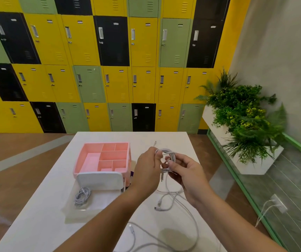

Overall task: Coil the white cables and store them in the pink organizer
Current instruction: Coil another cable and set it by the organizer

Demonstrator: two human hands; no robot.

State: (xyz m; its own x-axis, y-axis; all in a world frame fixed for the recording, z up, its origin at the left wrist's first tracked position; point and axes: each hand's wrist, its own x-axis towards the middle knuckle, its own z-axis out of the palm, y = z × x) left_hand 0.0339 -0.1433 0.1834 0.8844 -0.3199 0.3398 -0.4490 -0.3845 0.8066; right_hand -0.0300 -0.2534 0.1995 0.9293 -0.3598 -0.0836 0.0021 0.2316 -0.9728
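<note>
Cable coil (172, 155) — left hand (147, 171), right hand (188, 174)

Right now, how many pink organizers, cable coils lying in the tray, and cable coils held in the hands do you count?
Pink organizer: 1
Tray coil, lying in the tray: 1
Held coil, in left hand and right hand: 1
Total: 3
Loose strands on the table overlap; I cannot count them.

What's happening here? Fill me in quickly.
A person holds a partly wound white cable, gripped by the left hand and right hand above the white table; its loose tail trails onto the tabletop. One coiled cable already lies in the clear tray before the pink organizer, whose compartments show no cables.
</note>
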